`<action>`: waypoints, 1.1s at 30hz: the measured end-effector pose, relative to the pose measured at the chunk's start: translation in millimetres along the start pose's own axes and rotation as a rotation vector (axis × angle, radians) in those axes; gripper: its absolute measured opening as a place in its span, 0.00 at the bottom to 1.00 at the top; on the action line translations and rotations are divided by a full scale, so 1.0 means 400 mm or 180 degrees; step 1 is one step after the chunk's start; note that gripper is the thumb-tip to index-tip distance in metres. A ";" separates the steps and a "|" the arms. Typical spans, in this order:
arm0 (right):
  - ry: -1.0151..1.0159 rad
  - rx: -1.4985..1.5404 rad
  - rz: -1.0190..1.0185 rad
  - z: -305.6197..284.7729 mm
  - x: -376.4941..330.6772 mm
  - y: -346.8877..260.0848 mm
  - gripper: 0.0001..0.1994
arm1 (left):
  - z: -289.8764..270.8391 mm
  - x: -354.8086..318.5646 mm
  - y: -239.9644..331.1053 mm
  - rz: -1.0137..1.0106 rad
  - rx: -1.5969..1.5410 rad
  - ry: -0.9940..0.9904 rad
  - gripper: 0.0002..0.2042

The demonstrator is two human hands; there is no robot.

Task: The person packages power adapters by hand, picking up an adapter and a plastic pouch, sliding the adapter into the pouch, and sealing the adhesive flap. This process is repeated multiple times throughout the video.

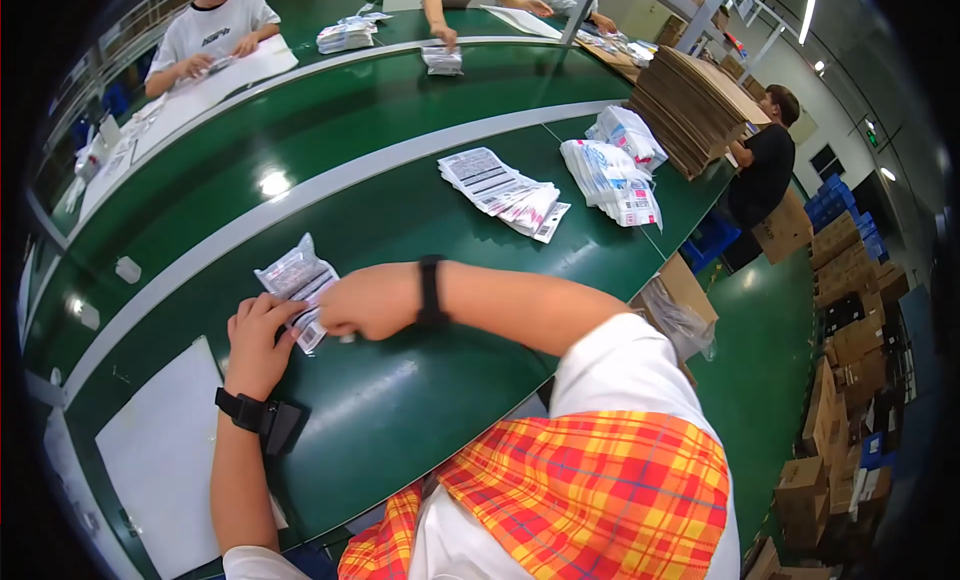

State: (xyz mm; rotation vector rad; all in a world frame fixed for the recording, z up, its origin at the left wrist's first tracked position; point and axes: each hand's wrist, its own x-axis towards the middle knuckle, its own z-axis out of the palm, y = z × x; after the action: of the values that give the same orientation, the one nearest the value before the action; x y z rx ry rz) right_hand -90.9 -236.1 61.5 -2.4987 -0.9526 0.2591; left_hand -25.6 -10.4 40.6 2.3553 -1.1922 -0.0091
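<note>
A small clear-and-white plastic packet point(293, 270) with a printed label lies on the green table in front of me. My left hand point(262, 335) grips its near left edge, thumb and fingers together on the label side. Over the packet's right side, my right hand point(372, 302) is curled closed and pressed against the label. A small pale bit shows under its fingers, too little to name. Farther right lies a fanned stack of flat printed packets point(500, 192), with two bundles of white printed bags point(612, 180) beyond it.
A white board point(160, 460) rests at the table's left. Stacked brown cardboard point(690, 110) stands at the far right, an open carton point(680, 305) below the edge. Past the grey rail point(350, 170), co-workers handle packets; one person's hand touches a small pile point(442, 60).
</note>
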 end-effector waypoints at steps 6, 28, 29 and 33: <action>0.2124 0.1522 0.1722 -0.123 -0.557 -0.075 0.09 | -0.005 -0.029 -0.018 0.0052 -0.0127 -0.0084 0.16; 0.1461 0.0092 0.1893 -0.094 -0.116 -0.095 0.22 | -0.011 -0.034 -0.009 -0.0122 0.0704 0.0521 0.11; 0.1426 -0.0268 0.1974 -0.059 -0.056 -0.053 0.23 | -0.012 -0.022 0.000 -0.0179 0.0806 0.0583 0.12; 0.1266 -0.0698 0.1899 0.024 0.049 0.022 0.24 | -0.006 -0.021 -0.007 -0.0180 0.0775 0.0577 0.17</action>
State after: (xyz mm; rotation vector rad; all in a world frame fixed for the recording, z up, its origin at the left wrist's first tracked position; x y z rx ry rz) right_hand -74.3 -225.7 48.7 -2.8292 -0.0682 -0.1716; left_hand -28.3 -1.5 39.9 2.5342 -1.0905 0.3413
